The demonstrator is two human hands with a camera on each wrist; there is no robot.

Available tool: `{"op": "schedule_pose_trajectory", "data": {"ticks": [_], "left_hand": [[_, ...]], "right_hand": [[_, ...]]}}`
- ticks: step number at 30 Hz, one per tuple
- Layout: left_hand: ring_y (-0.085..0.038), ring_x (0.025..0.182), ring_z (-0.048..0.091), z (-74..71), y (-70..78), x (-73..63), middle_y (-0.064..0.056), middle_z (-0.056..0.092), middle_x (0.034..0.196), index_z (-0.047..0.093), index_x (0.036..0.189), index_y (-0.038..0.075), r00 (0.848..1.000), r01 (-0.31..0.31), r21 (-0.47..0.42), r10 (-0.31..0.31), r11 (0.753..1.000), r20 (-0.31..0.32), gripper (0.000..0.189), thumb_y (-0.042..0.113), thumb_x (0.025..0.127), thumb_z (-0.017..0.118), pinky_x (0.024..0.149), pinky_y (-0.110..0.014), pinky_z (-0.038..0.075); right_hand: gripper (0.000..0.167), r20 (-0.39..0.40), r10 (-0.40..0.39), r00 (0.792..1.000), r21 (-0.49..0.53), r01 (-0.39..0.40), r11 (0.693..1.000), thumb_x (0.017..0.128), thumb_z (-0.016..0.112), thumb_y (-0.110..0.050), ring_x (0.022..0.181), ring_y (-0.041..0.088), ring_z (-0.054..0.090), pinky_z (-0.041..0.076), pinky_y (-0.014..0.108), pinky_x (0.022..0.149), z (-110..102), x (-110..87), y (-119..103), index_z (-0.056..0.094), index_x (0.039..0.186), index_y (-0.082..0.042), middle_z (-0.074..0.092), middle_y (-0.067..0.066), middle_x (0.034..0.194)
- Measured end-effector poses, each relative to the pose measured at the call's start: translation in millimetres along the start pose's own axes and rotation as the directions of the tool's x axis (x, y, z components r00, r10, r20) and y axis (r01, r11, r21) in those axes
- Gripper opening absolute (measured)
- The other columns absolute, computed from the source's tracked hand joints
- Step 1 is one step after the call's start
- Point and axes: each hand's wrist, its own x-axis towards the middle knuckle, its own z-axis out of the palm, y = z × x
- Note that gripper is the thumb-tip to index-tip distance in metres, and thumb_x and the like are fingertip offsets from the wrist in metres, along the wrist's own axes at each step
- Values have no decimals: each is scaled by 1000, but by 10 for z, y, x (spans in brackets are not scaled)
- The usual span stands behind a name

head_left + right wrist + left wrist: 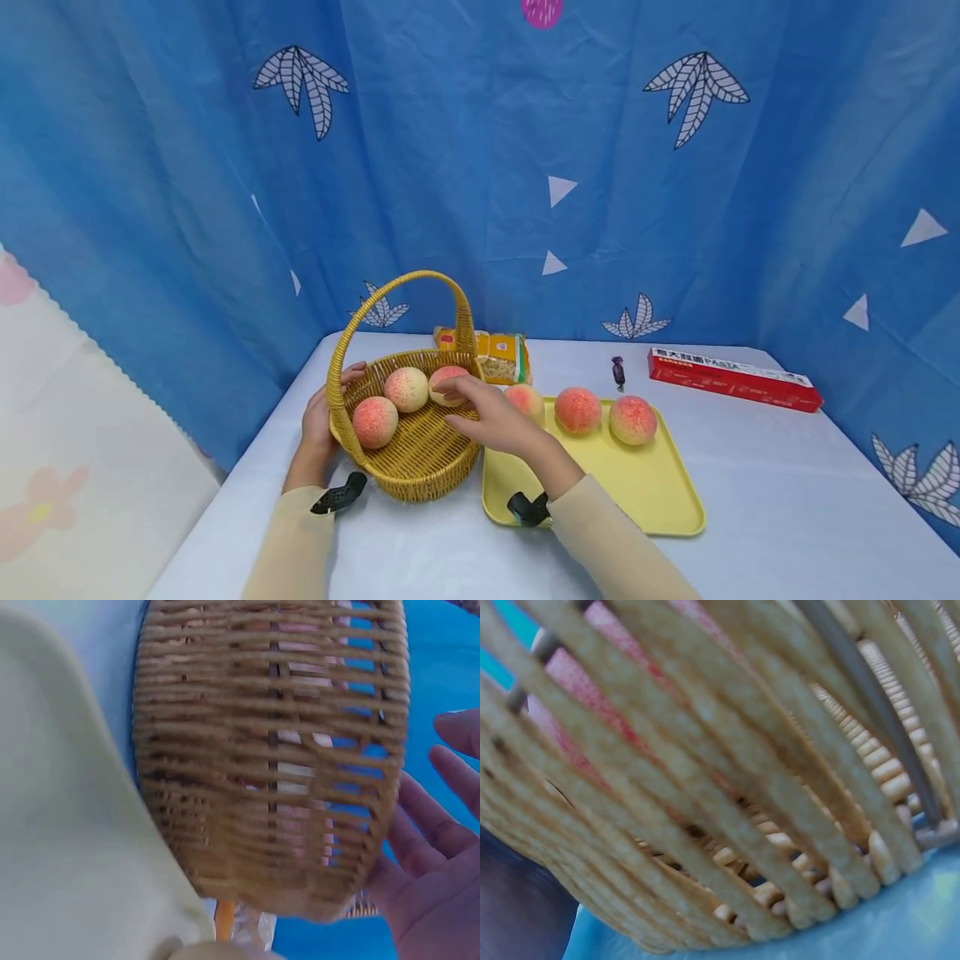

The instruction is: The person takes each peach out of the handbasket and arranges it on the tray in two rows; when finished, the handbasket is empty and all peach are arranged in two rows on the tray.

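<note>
A yellow wicker basket with a tall arched handle holds three peaches, one at the left, another toward the back and a third near the right rim. My left hand rests along the basket's left outer side, its fingers by the rim and partly behind the handle. Over the basket's right rim, my right hand reaches inward with loose fingers, overlapping the third peach in the head view. In the right wrist view, the right hand shows fingers apart, nothing between them.
Right of the basket lies a yellow tray with three peaches along its back edge. Behind are a pasta bag, a small purple wrapped candy and a red pasta box. A blue curtain backs the white table.
</note>
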Motion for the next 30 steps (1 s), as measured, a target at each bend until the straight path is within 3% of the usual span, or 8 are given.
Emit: {"op": "schedule_pose_trajectory", "data": {"ticks": [12,22,30], "left_hand": [[-14,143,41,-7,-7,-12,-5,53,149,53,137,-9,1000,1,8,-1,1000,-12,46,23,108,35,127,-38,18],[-14,145,39,11,7,9,-6,50,151,52,138,-9,1000,14,-1,-14,1000,-7,47,22,108,34,127,-38,17],[-14,145,38,13,20,7,-8,48,152,50,139,-9,1000,17,-16,-17,1000,2,48,23,108,33,126,-35,21]], "right_hand": [[51,74,14,997,-186,0,982,97,65,-21,125,19,59,51,33,104,304,294,-142,47,144,-22,53,5,141],[57,66,35,997,-207,-20,978,96,67,-25,135,22,52,48,41,109,432,472,-186,43,148,-25,43,0,152],[64,94,77,993,-289,-47,956,95,67,-30,139,22,48,44,43,113,529,579,-121,39,152,-23,41,3,155]]}}
